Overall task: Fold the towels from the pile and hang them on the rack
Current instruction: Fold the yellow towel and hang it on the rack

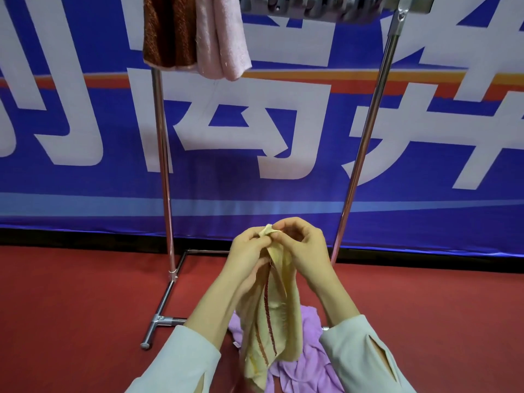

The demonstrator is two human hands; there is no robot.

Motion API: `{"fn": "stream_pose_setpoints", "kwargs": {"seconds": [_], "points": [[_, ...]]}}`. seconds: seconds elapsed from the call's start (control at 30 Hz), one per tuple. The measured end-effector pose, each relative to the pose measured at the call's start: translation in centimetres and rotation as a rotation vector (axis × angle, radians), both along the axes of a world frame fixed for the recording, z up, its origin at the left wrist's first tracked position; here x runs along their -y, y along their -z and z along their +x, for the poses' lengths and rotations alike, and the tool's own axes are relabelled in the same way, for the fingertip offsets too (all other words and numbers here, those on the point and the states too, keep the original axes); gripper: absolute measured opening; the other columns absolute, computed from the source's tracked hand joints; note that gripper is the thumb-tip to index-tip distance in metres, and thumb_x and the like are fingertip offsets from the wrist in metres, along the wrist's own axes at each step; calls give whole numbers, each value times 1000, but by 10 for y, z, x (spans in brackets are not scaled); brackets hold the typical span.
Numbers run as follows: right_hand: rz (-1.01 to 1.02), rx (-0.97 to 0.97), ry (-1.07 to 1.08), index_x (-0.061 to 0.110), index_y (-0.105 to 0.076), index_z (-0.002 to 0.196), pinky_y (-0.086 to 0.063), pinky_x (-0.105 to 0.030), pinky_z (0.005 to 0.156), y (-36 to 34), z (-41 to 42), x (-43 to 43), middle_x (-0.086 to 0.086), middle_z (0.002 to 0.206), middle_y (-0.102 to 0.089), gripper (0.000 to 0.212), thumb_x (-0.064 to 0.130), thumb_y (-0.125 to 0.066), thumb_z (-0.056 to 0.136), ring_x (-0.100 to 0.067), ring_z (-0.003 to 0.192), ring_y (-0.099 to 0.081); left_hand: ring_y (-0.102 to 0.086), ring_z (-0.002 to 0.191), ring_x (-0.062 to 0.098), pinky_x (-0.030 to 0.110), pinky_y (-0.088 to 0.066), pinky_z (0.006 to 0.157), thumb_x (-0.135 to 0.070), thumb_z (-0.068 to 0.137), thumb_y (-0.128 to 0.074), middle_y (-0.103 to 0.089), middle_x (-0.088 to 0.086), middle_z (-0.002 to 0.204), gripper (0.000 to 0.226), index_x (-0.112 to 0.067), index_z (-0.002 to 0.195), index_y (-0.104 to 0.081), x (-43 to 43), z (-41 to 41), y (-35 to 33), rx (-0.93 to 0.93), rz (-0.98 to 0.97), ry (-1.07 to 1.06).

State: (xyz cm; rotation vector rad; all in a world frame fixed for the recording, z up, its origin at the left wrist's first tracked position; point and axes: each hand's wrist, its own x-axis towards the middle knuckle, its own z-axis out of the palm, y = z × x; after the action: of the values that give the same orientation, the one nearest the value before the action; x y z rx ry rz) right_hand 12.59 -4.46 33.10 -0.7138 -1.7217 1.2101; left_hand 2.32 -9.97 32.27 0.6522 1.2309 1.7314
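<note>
Left hand (249, 246) and right hand (303, 245): held close together, fingertips of both pinching the top corner of the yellow towel (272, 321). Grip is small, fingertips only, on one bunched corner.

Yellow towel: hangs straight down from that pinch, narrow and twisted, with dark red stripes along it. Lower end drapes onto or just over the purple towel (307, 361), which lies crumpled on the red floor (71, 307); contact can't be told.

Rack (163, 165): stands just beyond the hands. A brown towel (167, 32) and a pink towel (224, 38) are hung side by side at the left of the top bar; the bar to their right looks free.

Risks, as judged:
- Corner slips from the fingertip pinch while the hands separate to find the second corner; towel drops back on the pile.
- Twisted cloth gives an uneven fold.
- Trailing end drags the purple towel along.
- A careless hang crowds the pink towel.
</note>
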Motion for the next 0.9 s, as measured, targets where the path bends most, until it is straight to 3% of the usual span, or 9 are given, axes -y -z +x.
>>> {"fn": "stream_pose_setpoints", "kwargs": {"seconds": [0.07,0.3,0.37,0.47,0.57,0.67,0.8,0.9], "points": [[12,-6,3,13,-69,80,-50,-17,68,0,0,1,2,75,-70,14,-1,-70,81,-5,72,-64,-69,65,13,24,-55,61,8,90,-48,-67,11,81,19,-1,95,-64,1,0,0,100,20,-12],[31,54,87,17,-73,80,-53,-18,74,2,0,0,4,76,-73,11,6,-73,80,-5,76,-68,-68,91,20,29,-53,81,-16,93,-57,-71,13,98,21,-1,103,-67,0,1,-4,370,102,58],[28,55,83,18,-74,80,-54,-19,75,2,0,1,3,77,-74,13,6,-73,80,-7,78,-69,-70,88,19,28,-55,77,-20,91,-61,-71,13,95,26,2,103,-68,0,1,-6,350,118,72],[29,50,38,20,-74,77,-55,-21,75,2,0,2,3,76,-74,17,3,-72,79,-8,78,-70,-71,75,18,24,-56,62,-11,89,-63,-70,15,86,19,5,95,-69,2,3,-7,316,137,35],[54,70,6,21,-74,76,-55,-23,77,5,1,1,3,77,-75,19,2,-73,79,-8,79,-70,-71,72,19,24,-55,59,-5,89,-61,-71,17,85,17,8,98,-68,3,-2,-7,272,115,13],[49,119,-71,23,-74,77,-56,-25,79,8,4,-3,4,79,-75,18,6,-74,80,-6,80,-70,-69,74,17,20,-55,61,-4,90,-59,-70,14,90,18,4,104,-67,2,-10,-4,57,58,-42],[146,138,-8,22,-65,85,-48,-12,75,9,8,-11,4,93,-70,15,7,-68,84,-5,87,-63,-61,80,8,13,-47,72,-5,92,-56,-70,2,90,16,-7,98,-71,2,-18,-7,-543,14,-123],[130,173,-109,19,-64,94,-51,-21,82,13,9,-16,3,97,-70,15,9,-68,84,-9,93,-64,-62,84,7,18,-46,78,-8,93,-54,-70,-1,92,17,-16,97,-69,6,-17,-10,-678,53,-53]]}}
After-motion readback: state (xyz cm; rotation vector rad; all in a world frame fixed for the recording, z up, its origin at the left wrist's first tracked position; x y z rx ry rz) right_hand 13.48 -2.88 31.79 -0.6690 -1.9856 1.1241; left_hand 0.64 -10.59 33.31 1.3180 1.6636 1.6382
